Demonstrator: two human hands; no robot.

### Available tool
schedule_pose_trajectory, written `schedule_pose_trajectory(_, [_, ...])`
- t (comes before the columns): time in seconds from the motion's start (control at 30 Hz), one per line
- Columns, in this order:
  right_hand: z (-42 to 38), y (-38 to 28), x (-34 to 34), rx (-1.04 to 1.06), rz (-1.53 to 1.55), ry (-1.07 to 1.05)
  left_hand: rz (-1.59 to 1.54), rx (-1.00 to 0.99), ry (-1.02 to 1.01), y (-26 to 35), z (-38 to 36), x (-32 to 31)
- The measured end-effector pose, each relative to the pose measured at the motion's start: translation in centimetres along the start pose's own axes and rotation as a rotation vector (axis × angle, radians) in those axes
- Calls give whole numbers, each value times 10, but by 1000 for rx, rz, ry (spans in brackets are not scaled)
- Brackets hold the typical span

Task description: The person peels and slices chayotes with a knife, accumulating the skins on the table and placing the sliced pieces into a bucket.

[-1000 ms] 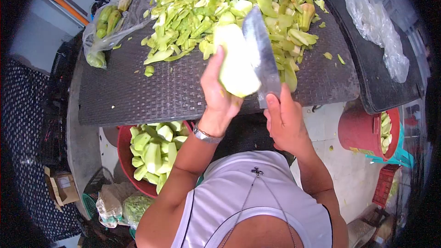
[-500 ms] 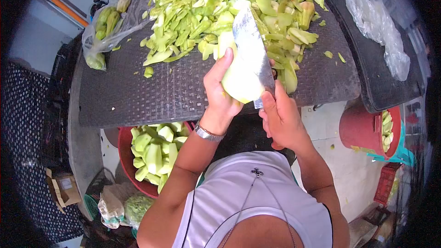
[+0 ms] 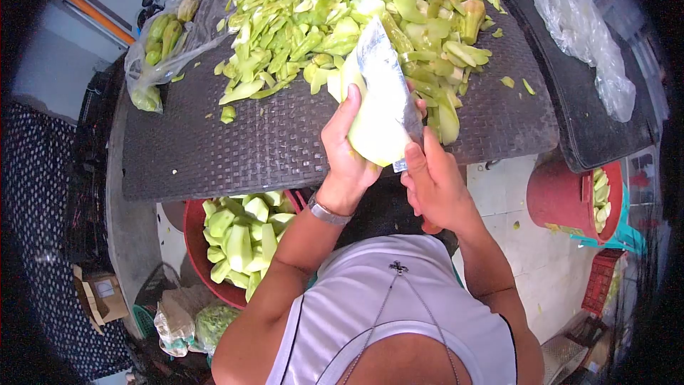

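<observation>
A pale green peeled fruit (image 3: 372, 128) is gripped in my left hand (image 3: 349, 144), whose thumb lies along its left side. My right hand (image 3: 439, 189) is closed on the handle of a broad knife (image 3: 392, 82). The shiny blade lies against the fruit's right side, its tip pointing up and away. Part of my left fingers is hidden behind the fruit and blade. Beyond both hands, a large heap of green peelings (image 3: 299, 21) covers the far part of the dark woven table (image 3: 214, 150).
A red tub (image 3: 194, 246) of peeled pieces stands below the table at left, a red bucket (image 3: 559, 196) at right. Whole fruits (image 3: 167, 34) lie in a plastic bag at the back left. Another clear bag (image 3: 584, 36) rests on a second dark surface.
The knife and both hands have shifted slightly toward me. The blade is tilted a little differently against the fruit. Both hands keep their hold.
</observation>
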State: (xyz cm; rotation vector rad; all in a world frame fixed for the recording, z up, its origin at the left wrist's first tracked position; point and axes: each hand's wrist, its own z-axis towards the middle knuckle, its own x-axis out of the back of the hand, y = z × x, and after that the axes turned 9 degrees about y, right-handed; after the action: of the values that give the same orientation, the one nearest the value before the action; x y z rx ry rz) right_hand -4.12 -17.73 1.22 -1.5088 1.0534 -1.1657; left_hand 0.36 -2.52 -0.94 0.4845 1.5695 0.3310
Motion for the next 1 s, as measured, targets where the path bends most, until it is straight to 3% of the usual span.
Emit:
schedule_pose_trajectory(0.1, [1, 7, -6, -32, 170, 22, -9, -109, 168, 1, -5, -9])
schedule_pose_trajectory(0.23, [6, 11, -21, -93, 391, 207, -367, -154, -72, 3, 12, 10])
schedule_pose_trajectory(0.37, [15, 16, -23, 284, 317, 337, -414, -7, 46, 11, 11, 10])
schedule_pose_trajectory(0.47, [13, -13, -14, -10, 454, 142, -651, 64, -125, 9, 10, 1])
schedule_pose_trajectory(0.5, [12, -18, -9, -154, 630, 34, -434, -1, -75, 10, 14, 4])
schedule_pose_trajectory(0.6, [12, -24, -2, -179, 686, 50, -461, 79, -189, 15, 22, 10])
schedule_pose_trajectory(0.7, [9, -18, 4, 248, 72, 354, -414, 46, -139, 24, 27, 17])
schedule_pose_trajectory(0.77, [2, -24, 10, 391, -159, 341, -381, -27, -62, 28, 31, 18])
schedule_pose_trajectory(0.87, [-2, -26, 8, 202, -339, 72, -319, -113, 72, 28, 31, 8])
schedule_pose_trajectory(1.0, [-6, -13, -16, 409, -415, 116, -302, -150, 88, 28, 24, -3])
